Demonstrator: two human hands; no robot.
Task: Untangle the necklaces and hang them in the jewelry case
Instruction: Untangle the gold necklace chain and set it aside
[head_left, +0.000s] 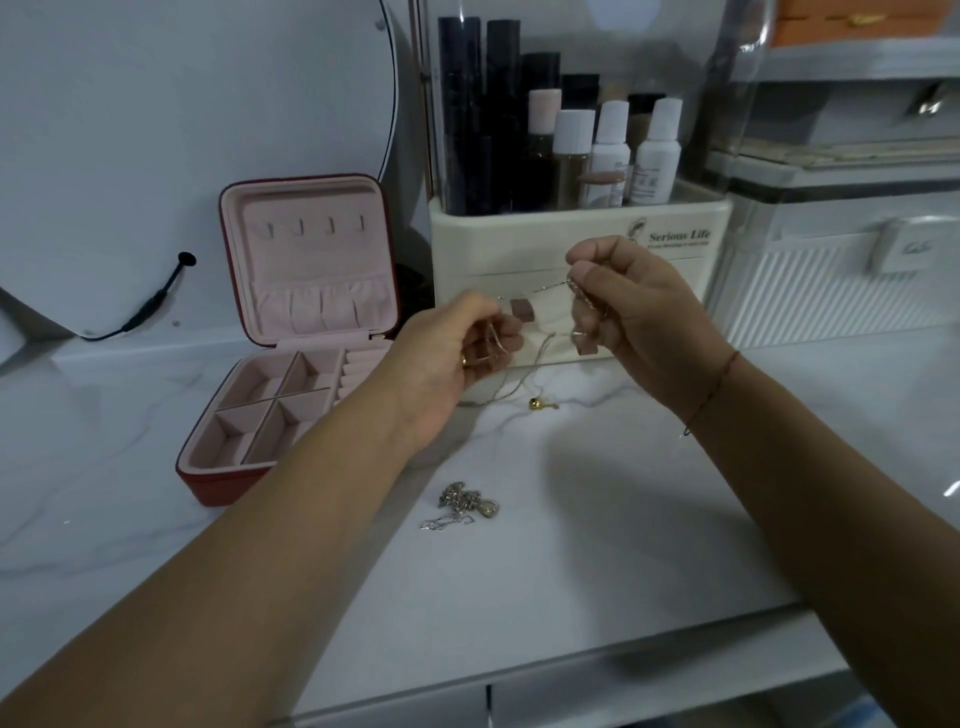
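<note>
Lost the gold chain (540, 349) inside the left hand's (452, 364) curled fingers and behind the right hand (634, 312). Could not count strands in the silver tangle (464, 506) on the near countertop (623, 519). Found the jewelry case's (291, 332) near right corner covered by the left forearm (311, 493), and the round mirror (156, 130) cut off at left.

This is a dressing table in someone's home: a white marble-patterned counter (571, 561), a round mirror (208, 119) leaning at the wall, a cream cosmetics organiser (571, 244) packed with bottles (613, 150), an open pink-lined jewelry case (291, 332), and what may be plastic storage drawers (821, 296) on the right.
</note>
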